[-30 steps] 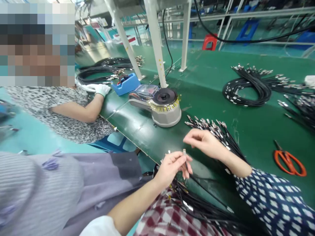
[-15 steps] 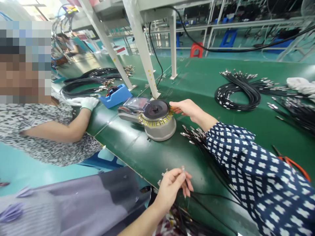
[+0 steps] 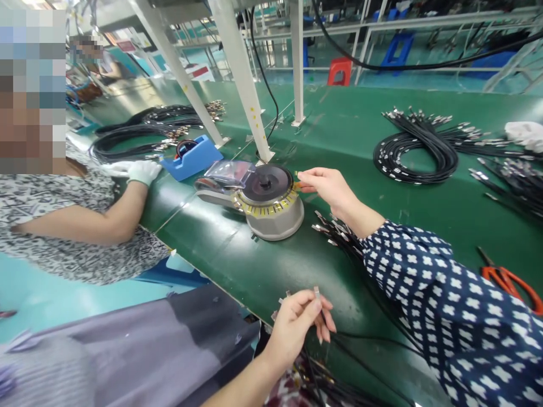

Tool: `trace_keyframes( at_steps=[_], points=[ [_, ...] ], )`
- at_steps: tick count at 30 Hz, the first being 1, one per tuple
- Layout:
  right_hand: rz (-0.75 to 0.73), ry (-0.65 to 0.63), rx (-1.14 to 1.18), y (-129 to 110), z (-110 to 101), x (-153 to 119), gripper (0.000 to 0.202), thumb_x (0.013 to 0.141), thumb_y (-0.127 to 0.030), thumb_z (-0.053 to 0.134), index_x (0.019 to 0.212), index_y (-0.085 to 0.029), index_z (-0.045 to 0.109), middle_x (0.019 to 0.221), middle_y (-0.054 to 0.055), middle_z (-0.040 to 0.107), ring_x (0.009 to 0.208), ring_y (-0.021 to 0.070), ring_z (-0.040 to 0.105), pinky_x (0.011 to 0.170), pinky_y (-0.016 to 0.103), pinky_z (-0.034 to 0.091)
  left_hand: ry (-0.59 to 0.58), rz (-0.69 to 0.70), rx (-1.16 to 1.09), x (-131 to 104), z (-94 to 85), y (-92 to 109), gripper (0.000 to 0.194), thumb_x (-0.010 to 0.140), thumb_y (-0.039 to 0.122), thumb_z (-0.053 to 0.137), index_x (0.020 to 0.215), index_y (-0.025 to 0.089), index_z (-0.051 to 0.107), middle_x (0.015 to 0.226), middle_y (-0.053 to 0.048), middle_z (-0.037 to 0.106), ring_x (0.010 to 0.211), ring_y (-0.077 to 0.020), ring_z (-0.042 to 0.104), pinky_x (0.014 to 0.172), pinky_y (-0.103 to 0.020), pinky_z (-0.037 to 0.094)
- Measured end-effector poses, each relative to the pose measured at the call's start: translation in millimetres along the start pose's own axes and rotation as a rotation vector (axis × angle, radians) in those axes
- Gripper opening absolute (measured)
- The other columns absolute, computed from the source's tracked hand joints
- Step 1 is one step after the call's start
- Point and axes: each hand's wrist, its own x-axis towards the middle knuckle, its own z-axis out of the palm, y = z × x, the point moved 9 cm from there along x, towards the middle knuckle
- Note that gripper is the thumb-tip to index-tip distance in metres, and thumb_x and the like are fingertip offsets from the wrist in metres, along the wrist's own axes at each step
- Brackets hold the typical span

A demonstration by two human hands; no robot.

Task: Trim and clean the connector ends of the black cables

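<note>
My right hand (image 3: 324,186) pinches a small yellow tape piece (image 3: 297,185) at the right rim of a round tape dispenser (image 3: 275,223). The dispenser has a dark disc on top and yellow strips around its edge. Lower down, my left hand (image 3: 299,316) is closed on black cables, with metal connector ends (image 3: 317,292) sticking out between the fingers. A bundle of black cables (image 3: 339,232) with silvery ends lies on the green table, partly beneath my right sleeve.
Left of the dispenser is a blue tape holder (image 3: 193,160), beside a co-worker's gloved hand (image 3: 142,171). Coiled cables (image 3: 418,164) lie at the back right, orange-handled scissors (image 3: 504,277) at the right. White posts (image 3: 241,79) stand behind the dispenser.
My right hand has drawn slightly away from the dispenser's rim, and the yellow piece now shows at its fingertips. The view has shifted a little. My left hand keeps its hold.
</note>
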Motion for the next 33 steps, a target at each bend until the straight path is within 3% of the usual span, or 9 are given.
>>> trace_keyframes(
  at_steps=[5, 7, 9, 12, 14, 17, 21, 26, 33],
  points=[
    [0.054, 0.022, 0.093, 3.3, 4.1, -3.6, 0.012, 0.071, -0.015, 0.073, 0.074, -0.015, 0.062, 0.074, 0.002, 0.068, 0.068, 0.0133, 0.064, 0.072, 0.028, 0.05, -0.003, -0.007, 0.018, -0.4, 0.0, 1.8, 0.031, 0.093, 0.04, 0.059, 0.089, 0.01, 0.066, 0.069, -0.008, 0.07, 0.05, -0.0102, 0.061, 0.049, -0.02, 0.045],
    [-0.062, 0.063, 0.033, -5.6, 2.0, -3.2, 0.016, 0.068, -0.01, 0.072, 0.077, -0.016, 0.061, 0.072, 0.0, 0.067, 0.069, 0.0146, 0.064, 0.072, 0.03, 0.05, -0.002, -0.002, 0.028, -0.3, 0.2, 2.4, 0.032, 0.094, 0.04, 0.058, 0.089, 0.01, 0.066, 0.069, -0.008, 0.07, 0.05, -0.0102, 0.061, 0.049, -0.02, 0.045],
    [-0.277, 0.121, -0.122, -24.6, -1.9, -10.7, 0.015, 0.071, -0.012, 0.07, 0.082, -0.018, 0.063, 0.074, 0.0, 0.067, 0.073, 0.0166, 0.064, 0.076, 0.033, 0.05, 0.005, 0.008, 0.042, -0.5, -0.2, 2.7, 0.032, 0.094, 0.041, 0.058, 0.089, 0.01, 0.066, 0.068, -0.007, 0.07, 0.05, -0.0101, 0.061, 0.049, -0.02, 0.044],
    [-0.503, 0.16, -0.227, -43.9, -10.5, -41.4, 0.013, 0.078, -0.018, 0.066, 0.091, -0.021, 0.065, 0.08, -0.001, 0.068, 0.079, 0.0174, 0.063, 0.081, 0.034, 0.048, 0.014, 0.025, 0.062, -0.2, -1.0, 3.6, 0.033, 0.094, 0.041, 0.057, 0.089, 0.01, 0.066, 0.067, -0.007, 0.069, 0.049, -0.0098, 0.06, 0.049, -0.02, 0.044],
    [-0.425, 0.069, -0.104, -33.2, -18.5, -65.2, 0.014, 0.079, -0.024, 0.069, 0.092, -0.02, 0.066, 0.082, 0.001, 0.069, 0.078, 0.0171, 0.063, 0.077, 0.032, 0.048, 0.013, 0.031, 0.072, 0.0, 0.3, 5.7, 0.032, 0.094, 0.041, 0.058, 0.09, 0.01, 0.066, 0.067, -0.007, 0.069, 0.049, -0.01, 0.06, 0.048, -0.02, 0.044],
    [-0.124, -0.107, 0.077, 7.2, -28.5, -111.1, 0.02, 0.081, -0.038, 0.07, 0.089, -0.019, 0.069, 0.088, 0.004, 0.072, 0.083, 0.0182, 0.065, 0.076, 0.031, 0.049, 0.013, 0.04, 0.092, -2.5, 6.3, 14.7, 0.029, 0.093, 0.038, 0.059, 0.093, 0.01, 0.065, 0.07, -0.007, 0.07, 0.051, -0.0108, 0.062, 0.05, -0.021, 0.047],
    [0.119, -0.132, 0.154, 53.8, -44.9, -172.4, 0.021, 0.078, -0.041, 0.074, 0.08, -0.02, 0.073, 0.09, 0.004, 0.073, 0.089, 0.0185, 0.065, 0.085, 0.031, 0.047, -0.004, 0.076, 0.127, -12.0, 19.8, 34.2, 0.024, 0.09, 0.032, 0.064, 0.104, 0.014, 0.058, 0.074, -0.006, 0.072, 0.055, -0.0127, 0.065, 0.053, -0.022, 0.05],
    [0.147, -0.145, 0.213, 76.4, -42.6, -205.6, 0.016, 0.073, -0.037, 0.08, 0.074, -0.021, 0.074, 0.09, 0.002, 0.071, 0.088, 0.0178, 0.063, 0.085, 0.031, 0.047, 0.004, 0.085, 0.192, -24.4, 28.8, 43.4, 0.038, 0.091, 0.027, 0.062, 0.124, 0.019, 0.045, 0.072, -0.003, 0.073, 0.051, -0.0137, 0.066, 0.048, -0.021, 0.051],
    [0.047, -0.21, 0.12, 71.0, -26.5, -213.6, 0.016, 0.076, -0.036, 0.077, 0.075, -0.02, 0.073, 0.091, 0.005, 0.07, 0.088, 0.0211, 0.063, 0.086, 0.037, 0.046, -0.034, 0.113, 0.209, -36.1, 33.4, 41.8, 0.04, 0.093, 0.025, 0.061, 0.13, 0.019, 0.046, 0.073, -0.002, 0.073, 0.052, -0.0126, 0.066, 0.051, -0.021, 0.053]
  ],
)
